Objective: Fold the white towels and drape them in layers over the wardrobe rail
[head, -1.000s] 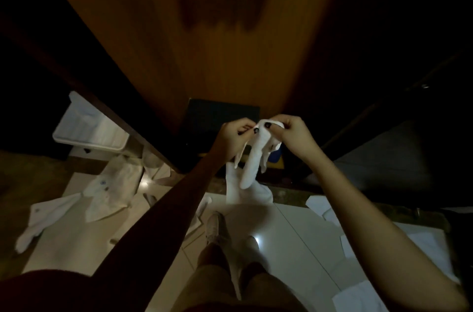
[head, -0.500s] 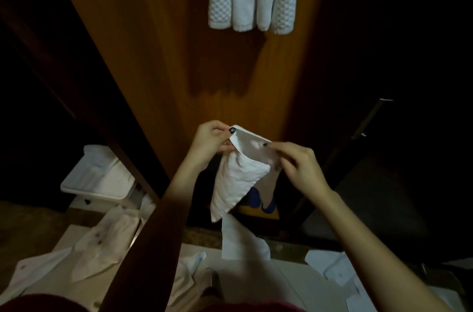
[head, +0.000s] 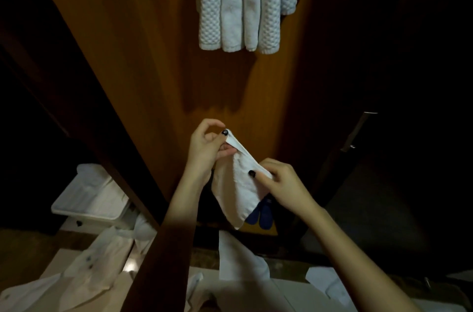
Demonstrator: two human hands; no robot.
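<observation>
A small white towel (head: 239, 189) hangs folded between my two hands in front of the open wardrobe. My left hand (head: 207, 144) pinches its upper corner. My right hand (head: 279, 181) pinches the other top edge, lower and to the right. The towel's point dangles down. Above, several white towels (head: 249, 2) hang side by side inside the wardrobe; the rail itself is out of view. More white towels (head: 240, 258) lie on the floor below.
The wooden back panel (head: 143, 55) of the wardrobe fills the middle. A white plastic bin (head: 87, 199) sits at the lower left behind a dark wooden edge. Blue slippers (head: 261, 214) lie on the wardrobe floor. White cloths (head: 84, 273) are scattered on the tiles. A door handle (head: 358, 132) shows right.
The view tilted upward, bringing the hung towels into sight. My hands rose with the towel and spread its top edge apart, turning it from a bunched strip into a folded triangle.
</observation>
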